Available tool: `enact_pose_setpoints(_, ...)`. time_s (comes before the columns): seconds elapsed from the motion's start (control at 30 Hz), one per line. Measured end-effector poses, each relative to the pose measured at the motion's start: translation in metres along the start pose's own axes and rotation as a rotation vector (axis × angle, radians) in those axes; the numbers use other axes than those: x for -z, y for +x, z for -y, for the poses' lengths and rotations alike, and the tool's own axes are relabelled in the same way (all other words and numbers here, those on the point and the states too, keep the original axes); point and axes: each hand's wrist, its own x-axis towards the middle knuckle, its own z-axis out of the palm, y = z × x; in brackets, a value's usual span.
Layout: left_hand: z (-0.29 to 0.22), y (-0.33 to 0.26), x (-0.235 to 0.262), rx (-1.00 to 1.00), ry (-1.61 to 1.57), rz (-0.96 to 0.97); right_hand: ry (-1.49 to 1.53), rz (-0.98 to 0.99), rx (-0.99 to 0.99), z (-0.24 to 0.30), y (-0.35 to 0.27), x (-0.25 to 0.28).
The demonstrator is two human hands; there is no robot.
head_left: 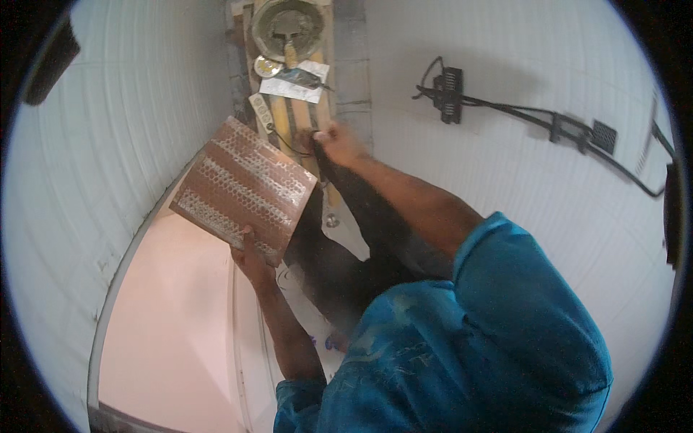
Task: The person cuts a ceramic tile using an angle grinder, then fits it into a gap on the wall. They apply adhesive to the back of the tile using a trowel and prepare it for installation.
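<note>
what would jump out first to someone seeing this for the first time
The square reddish-brown tile with pale mortar ridges, held tilted at centre-left by the left hand at its lower edge. Above it, the right hand reaches to a wooden plank carrying a round pan of grey mortar.

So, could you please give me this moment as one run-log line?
left hand: holds brown tile by lower edge | right hand: closed over wooden plank | mortar pan: top of plank

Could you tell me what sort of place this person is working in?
Probably a tiled room under renovation, perhaps a bathroom: white tiled walls, a mortar pan on wooden planks, and a square tile in the left hand.
</note>
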Motion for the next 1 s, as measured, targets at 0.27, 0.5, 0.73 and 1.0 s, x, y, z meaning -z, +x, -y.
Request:
enact_pose_setpoints(0.27,0.033,0.055,0.027,0.031,0.092,-0.263,-0.428,-0.13,0.118,-0.093,0.108,-0.048)
enact_pose_setpoints(0.5,0.009,0.033,0.006,-0.041,0.317,-0.292,-0.256,-0.216,0.157,-0.085,0.173,-0.049)
enact_pose_setpoints(0.73,0.011,0.037,0.022,-0.113,0.138,-0.117,0.936,0.007,0.023,-0.025,0.218,-0.023)
enact_pose_setpoints(1.0,0.027,0.071,0.05,-0.141,0.155,-0.007,0.469,0.513,0.213,-0.019,0.148,-0.033)
